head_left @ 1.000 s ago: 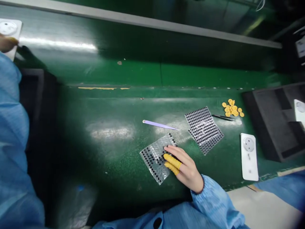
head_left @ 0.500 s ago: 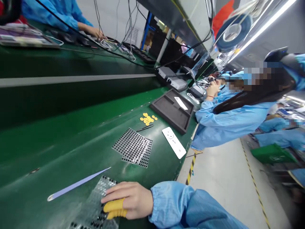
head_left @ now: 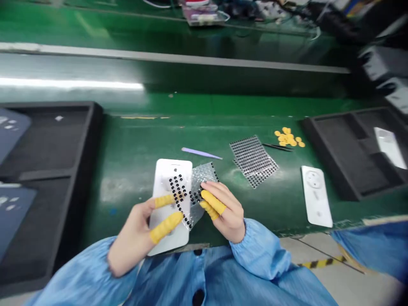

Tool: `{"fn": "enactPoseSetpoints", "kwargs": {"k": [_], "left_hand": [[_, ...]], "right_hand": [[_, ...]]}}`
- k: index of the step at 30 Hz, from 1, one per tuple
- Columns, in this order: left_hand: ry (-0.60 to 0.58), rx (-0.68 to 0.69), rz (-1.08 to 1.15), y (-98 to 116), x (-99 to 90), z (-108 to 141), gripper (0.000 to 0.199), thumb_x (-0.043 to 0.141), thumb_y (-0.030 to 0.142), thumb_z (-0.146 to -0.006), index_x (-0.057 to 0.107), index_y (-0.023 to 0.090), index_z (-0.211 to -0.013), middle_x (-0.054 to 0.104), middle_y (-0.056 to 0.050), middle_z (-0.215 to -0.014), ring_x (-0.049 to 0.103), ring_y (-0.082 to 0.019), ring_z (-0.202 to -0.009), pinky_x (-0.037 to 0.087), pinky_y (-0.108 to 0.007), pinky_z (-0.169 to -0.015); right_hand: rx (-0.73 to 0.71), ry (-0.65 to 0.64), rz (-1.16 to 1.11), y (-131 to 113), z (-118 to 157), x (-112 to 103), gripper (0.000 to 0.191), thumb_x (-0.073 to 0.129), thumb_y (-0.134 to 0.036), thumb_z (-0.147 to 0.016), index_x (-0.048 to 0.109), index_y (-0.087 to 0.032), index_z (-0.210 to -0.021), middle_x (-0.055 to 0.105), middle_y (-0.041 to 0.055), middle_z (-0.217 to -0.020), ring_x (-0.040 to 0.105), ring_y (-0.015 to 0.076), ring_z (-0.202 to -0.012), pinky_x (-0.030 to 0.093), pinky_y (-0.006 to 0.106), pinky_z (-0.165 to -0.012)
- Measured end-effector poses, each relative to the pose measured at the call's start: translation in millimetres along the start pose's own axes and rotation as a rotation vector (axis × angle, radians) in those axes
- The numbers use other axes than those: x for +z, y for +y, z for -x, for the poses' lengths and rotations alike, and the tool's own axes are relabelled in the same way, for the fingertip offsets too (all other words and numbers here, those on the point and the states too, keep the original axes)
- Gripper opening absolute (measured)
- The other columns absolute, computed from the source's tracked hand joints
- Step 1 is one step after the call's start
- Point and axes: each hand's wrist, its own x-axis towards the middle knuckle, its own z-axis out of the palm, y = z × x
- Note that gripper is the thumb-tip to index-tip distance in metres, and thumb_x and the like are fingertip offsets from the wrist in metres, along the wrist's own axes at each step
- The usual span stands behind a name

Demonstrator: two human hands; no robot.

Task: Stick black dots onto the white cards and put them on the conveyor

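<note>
A clear sheet of black dots (head_left: 199, 176) is between my hands, above the right side of a white panel (head_left: 174, 168). My left hand (head_left: 143, 225), with yellow finger covers on thumb and finger, pinches the sheet's left part. My right hand (head_left: 225, 208), also with yellow covers, has its fingers pressed together on the sheet's right part. A purple tweezer (head_left: 201, 153) lies just beyond. Farther right lie more dotted sheets (head_left: 253, 159), black tweezers (head_left: 279, 147), yellow discs (head_left: 287, 137) and a second white panel (head_left: 316, 195).
A black tray (head_left: 92, 148) with dark blue panels (head_left: 12, 212) stands at the left. Another black tray (head_left: 344, 161) holding a white piece (head_left: 389, 146) is at the right. A raised ledge (head_left: 191, 59) runs along the back.
The view has swung left and down. My left hand and the white panel under the sheet have come into view. The dotted sheet is now held between both hands.
</note>
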Motion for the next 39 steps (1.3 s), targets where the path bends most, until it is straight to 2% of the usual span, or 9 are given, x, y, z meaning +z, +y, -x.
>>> {"fn": "enactPoseSetpoints", "kwargs": {"k": [3,6,12,17,22,26,29,33,39], "left_hand": [[0.062,-0.142,0.109,-19.5,24.9,5.3,0.039,0.084,0.038,-0.058,0.074,0.01,-0.083,0.074,-0.008,-0.069,0.068,-0.02,-0.058,0.057,-0.026,-0.052],[0.124,-0.139,0.191,-38.0,38.3,8.3,0.037,0.084,0.037,-0.058,0.075,0.01,-0.082,0.074,-0.008,-0.07,0.068,-0.019,-0.059,0.057,-0.025,-0.052],[0.046,-0.101,0.116,-53.9,42.0,13.3,0.035,0.079,0.03,-0.065,0.073,0.009,-0.093,0.075,-0.009,-0.079,0.069,-0.021,-0.066,0.056,-0.025,-0.054],[0.092,0.092,-0.094,-61.1,40.7,11.8,0.026,0.068,0.024,-0.073,0.073,0.01,-0.094,0.075,-0.011,-0.089,0.07,-0.027,-0.086,0.058,-0.033,-0.073],[0.099,0.287,-0.307,-65.4,40.9,5.4,0.022,0.062,0.019,-0.076,0.075,0.014,-0.093,0.074,-0.009,-0.093,0.069,-0.026,-0.084,0.056,-0.037,-0.08],[0.09,0.205,-0.342,-65.6,23.3,4.7,0.023,0.066,0.026,-0.077,0.074,0.016,-0.096,0.075,-0.009,-0.097,0.069,-0.028,-0.091,0.054,-0.04,-0.088],[0.226,0.165,-0.284,-63.7,5.3,15.8,0.037,0.067,0.029,-0.079,0.067,0.016,-0.113,0.071,-0.009,-0.112,0.064,-0.028,-0.108,0.05,-0.039,-0.098],[0.383,0.144,0.014,-56.2,10.3,35.7,0.08,0.068,0.029,-0.08,0.025,0.021,-0.148,0.066,-0.012,-0.122,0.066,-0.027,-0.107,0.059,-0.033,-0.082],[0.253,0.266,0.122,-48.8,40.4,37.8,0.066,0.071,0.017,-0.076,0.044,0.022,-0.135,0.064,-0.009,-0.126,0.063,-0.027,-0.112,0.056,-0.03,-0.089]], "right_hand": [[-0.014,-0.138,-0.016,-3.2,8.0,0.6,0.045,0.062,-0.008,-0.084,0.053,-0.018,-0.128,0.064,0.0135,-0.123,0.055,0.0243,-0.122,0.048,0.049,-0.1],[0.017,-0.176,-0.079,-8.5,6.6,-3.1,0.04,0.064,-0.008,-0.083,0.057,-0.016,-0.121,0.063,0.0135,-0.121,0.056,0.024,-0.119,0.05,0.047,-0.099],[-0.15,-0.267,-0.008,-14.3,-8.9,3.0,0.02,0.047,-0.003,-0.088,0.059,-0.012,-0.102,0.067,0.0138,-0.1,0.063,0.0214,-0.098,0.058,0.041,-0.087],[-0.172,-0.251,-0.025,-7.6,0.3,17.0,0.027,0.045,0.001,-0.086,0.052,-0.006,-0.112,0.062,0.0198,-0.105,0.057,0.0244,-0.108,0.057,0.039,-0.087],[0.092,-0.302,-0.144,-1.5,9.4,28.2,0.028,0.043,-0.003,-0.086,0.052,-0.015,-0.109,0.058,0.0137,-0.105,0.056,0.0211,-0.101,0.053,0.039,-0.084],[0.228,-0.265,-0.102,3.6,10.7,31.6,0.019,0.041,-0.006,-0.088,0.054,-0.016,-0.097,0.056,0.0101,-0.099,0.056,0.0181,-0.093,0.052,0.035,-0.081],[0.176,-0.217,-0.026,3.2,8.7,28.6,0.018,0.046,-0.006,-0.088,0.056,-0.017,-0.099,0.055,0.0086,-0.097,0.056,0.0168,-0.089,0.052,0.032,-0.076],[0.071,-0.105,0.031,-11.1,-2.5,26.5,0.027,0.057,-0.005,-0.083,0.058,-0.019,-0.106,0.059,0.0076,-0.101,0.058,0.0173,-0.093,0.052,0.031,-0.079],[0.046,-0.141,-0.033,-32.8,-19.3,31.0,0.036,0.053,-0.009,-0.086,0.054,-0.022,-0.119,0.066,0.0041,-0.102,0.061,0.0187,-0.101,0.05,0.038,-0.095]]}}
